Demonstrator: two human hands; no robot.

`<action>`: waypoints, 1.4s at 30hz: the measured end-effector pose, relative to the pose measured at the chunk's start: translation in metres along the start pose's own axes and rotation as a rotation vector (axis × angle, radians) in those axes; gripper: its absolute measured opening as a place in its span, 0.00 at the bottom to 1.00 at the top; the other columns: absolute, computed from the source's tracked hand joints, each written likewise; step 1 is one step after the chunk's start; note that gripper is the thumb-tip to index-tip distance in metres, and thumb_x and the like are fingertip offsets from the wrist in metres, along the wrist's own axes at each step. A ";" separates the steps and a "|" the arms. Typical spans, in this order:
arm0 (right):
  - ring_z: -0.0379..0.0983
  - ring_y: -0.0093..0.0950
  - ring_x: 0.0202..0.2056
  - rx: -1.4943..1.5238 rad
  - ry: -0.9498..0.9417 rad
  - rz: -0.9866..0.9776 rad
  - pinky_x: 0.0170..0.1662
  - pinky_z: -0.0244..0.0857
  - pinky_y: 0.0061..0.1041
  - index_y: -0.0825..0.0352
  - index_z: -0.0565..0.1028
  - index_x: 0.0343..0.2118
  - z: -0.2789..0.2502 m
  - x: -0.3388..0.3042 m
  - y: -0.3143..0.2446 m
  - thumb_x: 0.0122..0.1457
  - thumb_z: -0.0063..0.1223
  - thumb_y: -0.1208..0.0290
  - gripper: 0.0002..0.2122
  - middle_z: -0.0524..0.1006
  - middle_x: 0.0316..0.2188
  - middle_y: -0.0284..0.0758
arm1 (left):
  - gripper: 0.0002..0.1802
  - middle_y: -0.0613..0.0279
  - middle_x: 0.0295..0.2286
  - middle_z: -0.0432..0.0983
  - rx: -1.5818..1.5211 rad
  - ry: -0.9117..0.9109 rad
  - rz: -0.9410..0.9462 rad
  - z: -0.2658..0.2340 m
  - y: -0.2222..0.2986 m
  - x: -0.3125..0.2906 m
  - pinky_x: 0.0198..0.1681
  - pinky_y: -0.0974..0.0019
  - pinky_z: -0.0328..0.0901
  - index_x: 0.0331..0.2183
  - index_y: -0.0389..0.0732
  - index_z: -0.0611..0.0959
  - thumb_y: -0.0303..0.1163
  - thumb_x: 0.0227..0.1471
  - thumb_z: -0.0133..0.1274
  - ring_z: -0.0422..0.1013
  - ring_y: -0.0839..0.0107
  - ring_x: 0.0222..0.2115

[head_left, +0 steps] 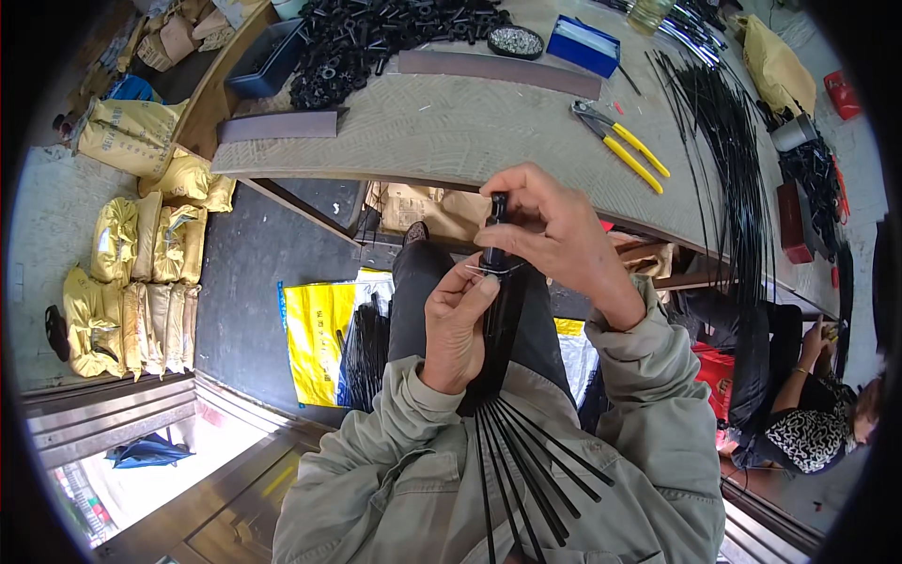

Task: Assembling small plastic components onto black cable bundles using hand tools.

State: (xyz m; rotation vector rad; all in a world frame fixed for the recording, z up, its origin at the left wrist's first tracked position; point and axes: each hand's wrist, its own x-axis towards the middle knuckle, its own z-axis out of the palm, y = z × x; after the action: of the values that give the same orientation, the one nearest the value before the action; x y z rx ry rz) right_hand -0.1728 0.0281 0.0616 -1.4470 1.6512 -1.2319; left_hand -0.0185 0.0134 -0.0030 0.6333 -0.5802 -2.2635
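Over my lap stands what looks like a black umbrella frame (505,324), its thin ribs fanning out toward my belly at the lower end. My right hand (564,230) closes thumb and fingers round the black cylindrical piece (499,205) at its top. Just below, my left hand (453,324) is closed against the frame's side, thumb and forefinger pinched together. A thin pale wire (477,270) crosses the frame at those fingertips. How far the left fingers wrap behind the frame is hidden.
Ahead is a workbench (451,122) with yellow-handled pliers (625,150), a heap of black parts (376,38), a blue box (583,45) and long black rods (728,141). Yellow sacks (141,282) are stacked at left; another person (808,414) sits at right.
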 end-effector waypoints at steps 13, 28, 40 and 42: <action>0.69 0.26 0.38 0.051 0.483 -0.068 0.42 0.65 0.25 0.68 0.56 0.56 0.046 -0.054 0.025 0.38 0.70 0.72 0.41 0.67 0.44 0.38 | 0.14 0.62 0.38 0.75 0.068 -0.058 0.161 -0.010 0.000 -0.006 0.43 0.75 0.63 0.44 0.30 0.75 0.24 0.55 0.49 0.70 0.79 0.37; 0.64 0.10 0.27 1.078 0.280 0.258 0.27 0.58 0.12 0.70 0.75 0.25 0.096 -0.069 0.042 0.55 0.56 0.75 0.05 0.73 0.24 0.25 | 0.22 0.47 0.47 0.69 0.096 -0.120 0.125 -0.026 0.013 -0.014 0.56 0.58 0.57 0.48 0.34 0.71 0.37 0.56 0.48 0.65 0.59 0.49; 0.64 0.12 0.29 0.633 0.372 0.025 0.30 0.60 0.15 0.72 0.73 0.33 0.100 -0.073 0.023 0.57 0.52 0.75 0.05 0.72 0.26 0.26 | 0.25 0.53 0.57 0.57 0.081 -0.166 0.147 -0.031 0.014 -0.014 0.60 0.59 0.52 0.51 0.34 0.69 0.38 0.55 0.49 0.59 0.63 0.55; 0.64 0.12 0.28 0.563 0.376 0.006 0.30 0.59 0.15 0.73 0.73 0.33 0.099 -0.073 0.024 0.57 0.52 0.75 0.06 0.72 0.26 0.26 | 0.26 0.54 0.57 0.57 0.076 -0.143 0.146 -0.030 0.015 -0.015 0.60 0.59 0.53 0.51 0.34 0.68 0.38 0.55 0.50 0.59 0.63 0.55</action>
State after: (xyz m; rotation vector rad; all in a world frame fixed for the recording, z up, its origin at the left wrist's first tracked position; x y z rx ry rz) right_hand -0.0784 0.0734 -0.0065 -0.8998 1.3579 -1.8645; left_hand 0.0162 0.0083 -0.0141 0.4529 -0.7606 -2.1694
